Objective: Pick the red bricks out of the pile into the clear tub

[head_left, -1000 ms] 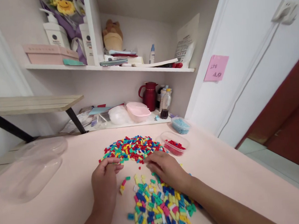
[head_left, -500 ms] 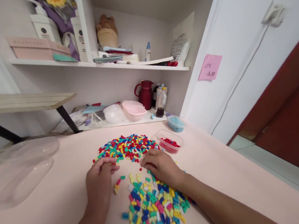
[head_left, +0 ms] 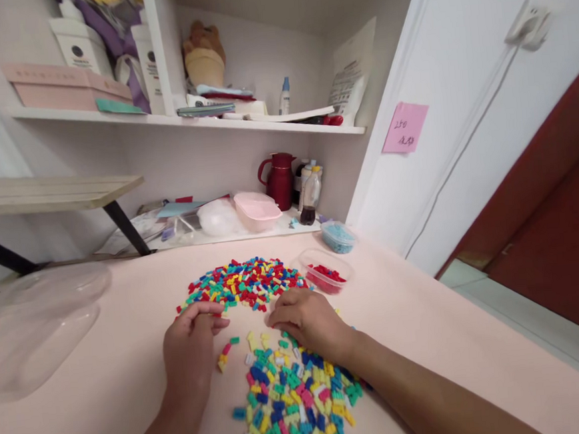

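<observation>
Small multicoloured toy bricks lie in two heaps on the pink tabletop. The far heap (head_left: 247, 280) spreads in an arc, and the near heap (head_left: 298, 397) reaches the bottom edge. At the far heap's left end, my left hand (head_left: 192, 345) is loosely closed with curled fingers; specks of colour show between them, but I cannot make out what they hold. My right hand (head_left: 305, 319) is between the heaps, thumb and fingertips pinched on a small red brick (head_left: 272, 325) that is mostly hidden. Right of the far heap, a clear tub (head_left: 343, 256) contains red bricks (head_left: 327, 277).
A tub of light blue pieces (head_left: 338, 236) stands at the back right. Clear plastic lids or trays (head_left: 40, 357) lie on the left. Behind are a pink bowl (head_left: 257, 209), a red jug (head_left: 281, 181) and a bottle (head_left: 311, 198). A small wooden stand (head_left: 51, 192) is at left.
My right fingertips have come down over the small red brick that lay bare on the table. My left hand has hardly moved; the whole view has shifted slightly.
</observation>
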Available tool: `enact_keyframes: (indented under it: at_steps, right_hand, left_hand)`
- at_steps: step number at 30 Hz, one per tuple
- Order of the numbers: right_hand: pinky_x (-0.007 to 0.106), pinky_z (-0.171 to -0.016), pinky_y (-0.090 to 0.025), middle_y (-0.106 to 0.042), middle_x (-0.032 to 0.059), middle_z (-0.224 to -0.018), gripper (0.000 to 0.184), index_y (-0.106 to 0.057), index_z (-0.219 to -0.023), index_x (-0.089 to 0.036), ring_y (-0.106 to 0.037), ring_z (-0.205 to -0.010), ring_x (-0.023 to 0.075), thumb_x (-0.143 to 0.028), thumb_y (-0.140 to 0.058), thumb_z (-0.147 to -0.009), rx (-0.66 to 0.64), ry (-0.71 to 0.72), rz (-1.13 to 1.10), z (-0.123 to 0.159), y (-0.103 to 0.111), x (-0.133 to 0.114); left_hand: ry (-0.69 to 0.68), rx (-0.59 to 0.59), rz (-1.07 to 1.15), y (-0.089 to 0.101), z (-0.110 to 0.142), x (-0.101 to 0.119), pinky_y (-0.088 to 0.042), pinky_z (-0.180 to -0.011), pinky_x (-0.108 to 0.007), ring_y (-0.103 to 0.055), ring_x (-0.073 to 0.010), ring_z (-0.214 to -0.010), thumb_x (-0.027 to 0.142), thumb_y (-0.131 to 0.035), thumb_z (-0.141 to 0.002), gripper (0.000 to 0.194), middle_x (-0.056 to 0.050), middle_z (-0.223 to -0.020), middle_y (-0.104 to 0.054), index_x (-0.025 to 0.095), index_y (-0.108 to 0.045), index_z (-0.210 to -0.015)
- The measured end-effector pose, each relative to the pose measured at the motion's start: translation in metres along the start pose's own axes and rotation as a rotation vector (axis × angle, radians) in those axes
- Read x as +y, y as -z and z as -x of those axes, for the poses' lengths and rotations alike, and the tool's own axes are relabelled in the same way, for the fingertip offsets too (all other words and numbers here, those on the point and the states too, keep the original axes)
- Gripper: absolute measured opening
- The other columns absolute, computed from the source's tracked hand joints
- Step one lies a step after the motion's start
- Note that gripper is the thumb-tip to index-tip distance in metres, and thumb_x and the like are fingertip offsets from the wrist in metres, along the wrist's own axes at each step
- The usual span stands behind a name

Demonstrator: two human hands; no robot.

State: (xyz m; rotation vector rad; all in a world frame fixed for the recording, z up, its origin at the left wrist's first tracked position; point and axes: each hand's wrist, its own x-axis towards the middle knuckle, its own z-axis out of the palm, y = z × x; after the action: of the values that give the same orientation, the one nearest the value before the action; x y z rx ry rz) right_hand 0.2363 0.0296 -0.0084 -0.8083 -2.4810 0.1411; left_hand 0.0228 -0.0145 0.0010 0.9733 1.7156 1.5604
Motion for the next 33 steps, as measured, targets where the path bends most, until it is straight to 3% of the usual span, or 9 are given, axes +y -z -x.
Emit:
enact_keyframes:
  at_steps: [6,14,20,24,28,30,33]
  right_hand:
    - [0.025,-0.076,-0.046,-0.072,0.0004,-0.092,0.012,-0.069,-0.089,-0.024,-0.065,-0.087,0.0155,-0.014,-0.062,-0.086,0.041,-0.142,-0.076,-0.003,0.012,-0.004]
    - [0.028,-0.071,-0.047,-0.068,0.0025,-0.091,0.013,-0.068,-0.091,-0.023,-0.061,-0.075,0.0156,-0.020,-0.057,-0.086,0.465,-0.435,-0.002,0.006,0.060,0.028]
    - [0.030,-0.073,-0.049,-0.065,0.0050,-0.102,0.027,-0.068,-0.105,-0.023,-0.062,-0.076,0.0153,-0.018,-0.050,-0.086,0.632,-0.541,-0.009,0.012,0.067,0.042]
    - [0.028,-0.068,-0.049,-0.069,0.0021,-0.085,0.024,-0.070,-0.096,-0.023,-0.062,-0.070,0.0153,-0.020,-0.049,-0.086,0.575,-0.549,-0.129,0.009,0.063,0.032]
    - [0.023,-0.050,-0.045,-0.065,-0.0032,-0.067,0.027,-0.068,-0.101,-0.024,-0.057,-0.047,0.0115,-0.021,-0.043,-0.090,0.357,-0.638,-0.377,0.007,0.057,0.020]
    - [0.024,-0.056,-0.048,-0.068,-0.0014,-0.076,0.026,-0.069,-0.099,-0.024,-0.062,-0.056,0.0125,-0.019,-0.046,-0.089,0.270,-0.620,-0.303,0.007,0.053,0.019]
    - [0.028,-0.080,-0.049,-0.070,0.0033,-0.102,0.025,-0.072,-0.096,-0.024,-0.066,-0.091,0.0179,-0.014,-0.051,-0.086,0.203,-0.534,-0.071,0.009,0.048,0.026]
  left_hand:
    - [0.016,0.008,-0.010,0.000,0.000,0.003,-0.056,-0.071,-0.036,-0.068,-0.0206,-0.066,0.028,-0.049,-0.065,0.021,-0.002,-0.059,-0.070,0.020,-0.067,-0.072]
    - [0.055,0.009,-0.053,0.001,-0.001,0.005,-0.055,-0.079,-0.041,-0.069,-0.0233,-0.072,0.030,-0.049,-0.063,0.024,-0.002,-0.063,-0.071,0.020,-0.067,-0.075]
    - [0.078,0.001,-0.048,0.002,-0.002,0.007,-0.054,-0.083,-0.042,-0.070,-0.0242,-0.074,0.034,-0.050,-0.061,0.027,-0.003,-0.063,-0.071,0.020,-0.067,-0.077]
    - [0.089,0.006,-0.043,0.001,-0.002,0.008,-0.054,-0.082,-0.040,-0.070,-0.0237,-0.074,0.034,-0.051,-0.061,0.027,-0.002,-0.063,-0.071,0.020,-0.067,-0.078]
    - [0.092,0.002,-0.081,0.002,-0.003,0.008,-0.053,-0.081,-0.038,-0.070,-0.0239,-0.076,0.033,-0.050,-0.061,0.027,-0.002,-0.064,-0.072,0.020,-0.067,-0.077]
    - [0.096,-0.008,-0.082,0.003,-0.004,0.006,-0.053,-0.081,-0.038,-0.070,-0.0244,-0.077,0.033,-0.050,-0.061,0.027,-0.002,-0.065,-0.073,0.021,-0.067,-0.078]
    - [0.092,-0.008,-0.071,0.003,-0.004,0.004,-0.052,-0.082,-0.039,-0.070,-0.0250,-0.078,0.034,-0.051,-0.061,0.028,-0.002,-0.065,-0.072,0.021,-0.067,-0.080]
